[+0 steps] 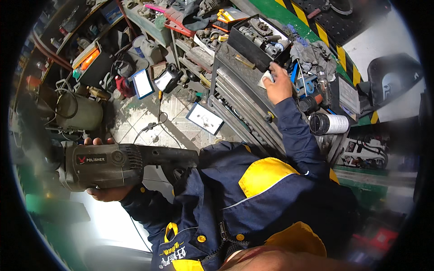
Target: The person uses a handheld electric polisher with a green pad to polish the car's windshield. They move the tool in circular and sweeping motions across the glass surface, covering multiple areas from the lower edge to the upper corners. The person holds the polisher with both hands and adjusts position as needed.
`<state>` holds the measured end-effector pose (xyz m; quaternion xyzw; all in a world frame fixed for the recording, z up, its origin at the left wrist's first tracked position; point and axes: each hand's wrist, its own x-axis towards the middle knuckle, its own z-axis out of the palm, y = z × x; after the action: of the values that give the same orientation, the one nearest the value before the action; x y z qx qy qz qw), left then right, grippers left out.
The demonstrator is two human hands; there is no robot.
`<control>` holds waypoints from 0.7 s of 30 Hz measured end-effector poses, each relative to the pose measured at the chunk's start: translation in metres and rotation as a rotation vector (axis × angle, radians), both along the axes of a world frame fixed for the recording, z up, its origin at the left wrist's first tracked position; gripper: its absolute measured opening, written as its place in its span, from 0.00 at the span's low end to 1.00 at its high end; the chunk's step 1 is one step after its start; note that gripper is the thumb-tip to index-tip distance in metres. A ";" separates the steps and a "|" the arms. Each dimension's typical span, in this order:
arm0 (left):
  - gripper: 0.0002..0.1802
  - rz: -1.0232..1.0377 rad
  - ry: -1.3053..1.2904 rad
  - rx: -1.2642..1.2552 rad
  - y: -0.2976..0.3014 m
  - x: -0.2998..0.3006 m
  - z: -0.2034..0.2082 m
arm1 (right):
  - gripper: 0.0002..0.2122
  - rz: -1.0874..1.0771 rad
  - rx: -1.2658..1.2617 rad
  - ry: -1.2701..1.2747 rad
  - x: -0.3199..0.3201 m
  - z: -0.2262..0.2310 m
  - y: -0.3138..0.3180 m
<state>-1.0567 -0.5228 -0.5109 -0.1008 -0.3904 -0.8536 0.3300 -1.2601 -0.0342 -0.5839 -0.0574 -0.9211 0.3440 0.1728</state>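
A dark grey power polisher (129, 158) lies across the left side, its rear handle running right towards my jacket. My left hand (109, 193) is closed around its body from beneath, the thumb on the near side and fingertips on the far side. The polisher's head end at the far left is blurred. Over the cluttered bench top my right hand (279, 86) is reached out, thumb and fingers closed about a small white piece (265, 80), whose kind I cannot make out. Just beyond it stands a black box (235, 39) full of metal parts.
Beside my right hand lie grey rags (316, 56), a cordless drill (312, 101) and a black-and-white canister (329, 123). A metal tool cabinet (246, 106) stands below. Tablet-like panels (205, 119) and cables lie on the tiled floor (131, 119). A tank (80, 113) stands by crowded shelves.
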 end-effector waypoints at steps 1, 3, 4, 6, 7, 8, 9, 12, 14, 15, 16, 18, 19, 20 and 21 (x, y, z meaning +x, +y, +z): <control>0.61 0.004 0.005 0.006 0.001 0.001 -0.004 | 0.27 -0.003 0.157 0.144 0.000 0.006 0.014; 0.60 -0.007 0.007 0.018 -0.010 -0.002 -0.007 | 0.25 -0.110 0.132 0.254 0.000 0.015 0.023; 0.60 -0.015 0.004 0.022 -0.015 -0.003 -0.007 | 0.25 -0.131 0.159 0.338 0.000 0.018 0.027; 0.61 -0.027 -0.015 -0.002 -0.024 -0.004 -0.008 | 0.22 -0.149 0.055 0.322 -0.002 0.018 0.033; 0.61 -0.025 -0.030 -0.028 -0.028 -0.003 -0.007 | 0.22 -0.142 -0.054 0.270 -0.002 0.017 0.033; 0.61 -0.041 -0.023 -0.058 -0.026 0.000 -0.009 | 0.21 -0.111 -0.169 0.255 -0.004 0.017 0.036; 0.61 -0.068 -0.014 -0.042 -0.030 0.001 -0.007 | 0.21 -0.064 -0.195 0.212 -0.003 0.020 0.034; 0.63 0.098 -0.049 0.044 -0.029 0.007 -0.005 | 0.19 0.144 -0.565 -0.011 0.003 0.027 0.008; 0.63 0.051 -0.033 -0.019 -0.035 0.012 0.002 | 0.23 0.517 -0.911 -0.242 0.010 0.046 -0.023; 0.62 0.127 -0.041 -0.050 -0.034 0.012 0.004 | 0.26 0.770 -0.994 -0.323 0.010 0.041 -0.050; 0.63 0.239 -0.023 -0.006 -0.037 0.015 0.006 | 0.28 1.048 -1.080 -0.372 0.018 0.039 -0.086; 0.64 0.092 0.118 -0.016 -0.052 0.018 0.019 | 0.35 1.306 -0.910 -0.655 0.039 0.032 -0.150; 0.64 0.140 0.159 -0.051 -0.058 0.019 0.023 | 0.37 1.421 -0.806 -0.667 0.051 0.026 -0.183; 0.64 0.194 0.183 -0.030 -0.064 0.022 0.028 | 0.39 1.522 -0.682 -0.699 0.060 0.020 -0.214; 0.64 0.233 0.156 0.001 -0.072 0.031 0.036 | 0.40 1.566 -0.513 -0.665 0.065 0.014 -0.240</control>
<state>-1.0261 -0.5949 -0.4744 -0.1206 -0.3722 -0.7992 0.4563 -1.1954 -0.2743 -0.5699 0.4549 -0.5932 0.5249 -0.4069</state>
